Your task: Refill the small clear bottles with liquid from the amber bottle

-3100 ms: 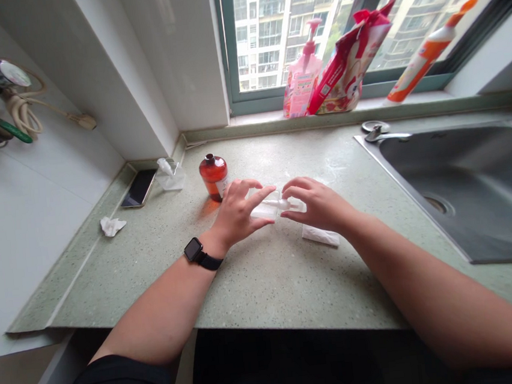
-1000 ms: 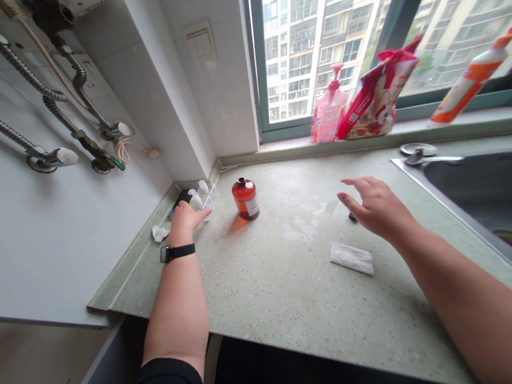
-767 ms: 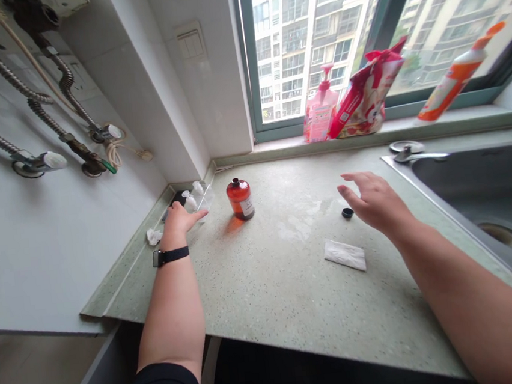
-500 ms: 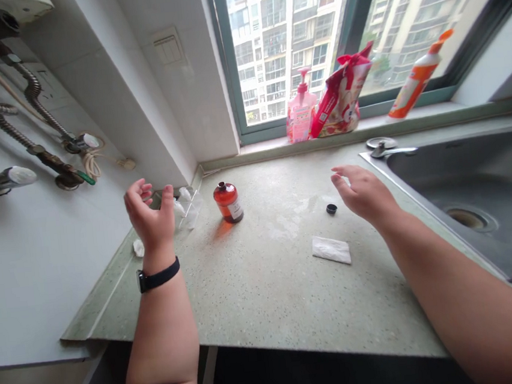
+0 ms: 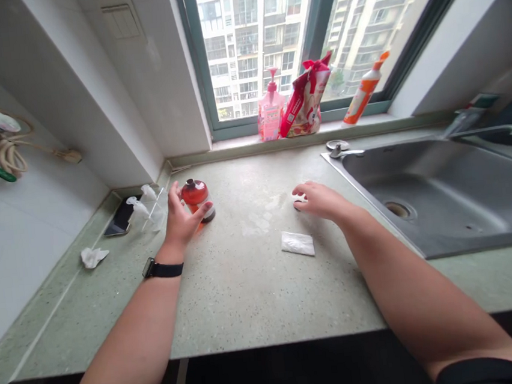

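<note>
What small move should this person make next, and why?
Probably close the left hand around the amber bottle, though that's only my judgement. The hand's open fingers are right beside the bottle, which stands upright on the counter within easy reach. The right hand is already at a small white thing, so the left looks like the free one.

Amber glass bottle (image 5: 196, 193) — upright
</note>
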A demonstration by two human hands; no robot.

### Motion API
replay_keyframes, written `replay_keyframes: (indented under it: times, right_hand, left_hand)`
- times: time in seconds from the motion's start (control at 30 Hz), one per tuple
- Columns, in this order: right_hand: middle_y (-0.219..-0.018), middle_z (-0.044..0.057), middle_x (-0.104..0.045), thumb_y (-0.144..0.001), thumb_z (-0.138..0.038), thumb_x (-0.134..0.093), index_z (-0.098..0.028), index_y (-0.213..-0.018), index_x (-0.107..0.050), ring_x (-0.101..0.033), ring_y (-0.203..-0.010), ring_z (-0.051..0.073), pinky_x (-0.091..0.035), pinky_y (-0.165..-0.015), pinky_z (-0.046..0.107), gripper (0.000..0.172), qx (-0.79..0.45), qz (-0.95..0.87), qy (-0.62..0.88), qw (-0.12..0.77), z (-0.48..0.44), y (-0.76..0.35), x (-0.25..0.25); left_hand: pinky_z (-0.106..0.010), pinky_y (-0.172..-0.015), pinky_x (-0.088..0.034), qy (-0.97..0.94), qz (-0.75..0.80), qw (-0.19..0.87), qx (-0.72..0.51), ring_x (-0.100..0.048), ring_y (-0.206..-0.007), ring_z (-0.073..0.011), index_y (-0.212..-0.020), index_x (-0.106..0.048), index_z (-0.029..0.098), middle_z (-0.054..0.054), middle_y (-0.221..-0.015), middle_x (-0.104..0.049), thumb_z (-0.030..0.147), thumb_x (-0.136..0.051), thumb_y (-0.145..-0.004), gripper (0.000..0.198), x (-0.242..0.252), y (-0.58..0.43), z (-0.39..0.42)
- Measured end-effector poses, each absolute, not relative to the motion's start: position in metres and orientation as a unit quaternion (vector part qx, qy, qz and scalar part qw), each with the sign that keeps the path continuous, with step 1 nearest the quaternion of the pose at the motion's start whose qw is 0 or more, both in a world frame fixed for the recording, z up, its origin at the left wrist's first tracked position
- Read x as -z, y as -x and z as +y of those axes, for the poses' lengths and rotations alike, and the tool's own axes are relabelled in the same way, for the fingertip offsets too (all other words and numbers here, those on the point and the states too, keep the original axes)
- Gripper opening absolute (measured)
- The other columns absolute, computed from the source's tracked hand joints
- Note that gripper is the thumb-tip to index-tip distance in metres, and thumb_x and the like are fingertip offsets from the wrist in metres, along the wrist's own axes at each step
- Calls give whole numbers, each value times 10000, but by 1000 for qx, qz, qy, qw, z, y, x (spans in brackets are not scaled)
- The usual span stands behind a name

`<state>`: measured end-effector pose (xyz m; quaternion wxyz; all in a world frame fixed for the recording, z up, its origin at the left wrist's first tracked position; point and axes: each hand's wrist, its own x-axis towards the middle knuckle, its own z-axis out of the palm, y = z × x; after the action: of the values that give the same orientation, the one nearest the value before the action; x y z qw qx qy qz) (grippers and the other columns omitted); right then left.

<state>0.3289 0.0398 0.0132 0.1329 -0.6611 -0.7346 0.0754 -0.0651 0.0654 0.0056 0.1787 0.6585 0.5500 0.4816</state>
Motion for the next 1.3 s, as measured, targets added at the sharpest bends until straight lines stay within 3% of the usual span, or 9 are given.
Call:
replay_keyframes:
  times: [0.23,0.47,0.57,0.7,0.97,1.17,1.3]
  right_hand:
    - [-1126,106,-768,-830,-136,-644,-218,-1113,-761,-724,-1037,262,-546,-939,363,316,-73,-756,644,94,40,-328,-10]
    - [-1125,109,-781,-940,-279,-602,-222,-1209,-741,-730,-1012,263,-558,-909,391,308,-76,-751,647,105,40,-322,-12]
    - [-1114,89,-781,-987,-357,-574,-242,-1219,-743,-730,-961,232,-556,-905,378,309,-96,-765,626,120,37,-311,-18]
    - [-1063,72,-774,-1015,-402,-532,-271,-1071,-768,-723,-941,231,-552,-884,393,277,-146,-798,563,155,30,-297,-25]
    - [-1072,75,-766,-957,-407,-598,-260,-1018,-735,-715,-971,239,-557,-937,424,210,-184,-806,514,228,25,-287,-27]
    - [-926,50,-747,-962,-499,-589,-246,-1022,-745,-689,-897,224,-547,-864,396,304,-347,-746,492,283,19,-275,-33]
    - [-951,46,-735,-910,-572,-702,-248,-1051,-725,-681,-933,217,-545,-893,393,355,-423,-689,444,386,16,-265,-35]
  left_hand:
    - [-524,-1210,-452,-609,581,234,-486,-614,-1374,-331,-1531,-354,267,-164,-1493,-583,436,-935,-729,1005,1,51,66]
    - [-502,-1166,-501,-583,608,221,-492,-671,-1298,-310,-1444,-463,276,-116,-1381,-678,322,-895,-750,819,7,48,67]
    - [-477,-1128,-535,-573,613,215,-500,-703,-1235,-297,-1392,-514,268,-98,-1325,-712,315,-899,-747,753,6,46,66]
    - [-461,-1089,-563,-569,611,211,-508,-729,-1160,-280,-1345,-546,268,-72,-1247,-741,315,-910,-736,711,5,45,66]
    - [-467,-1050,-572,-622,542,185,-534,-711,-1141,-276,-1335,-585,275,-71,-1251,-722,357,-931,-739,694,-2,38,54]
    - [-463,-1063,-550,-689,471,179,-521,-683,-1183,-286,-1381,-566,264,-88,-1313,-692,423,-921,-754,738,-10,18,31]
    - [-470,-1101,-525,-735,430,161,-499,-668,-1217,-298,-1407,-558,261,-99,-1341,-680,447,-913,-771,752,-11,7,18]
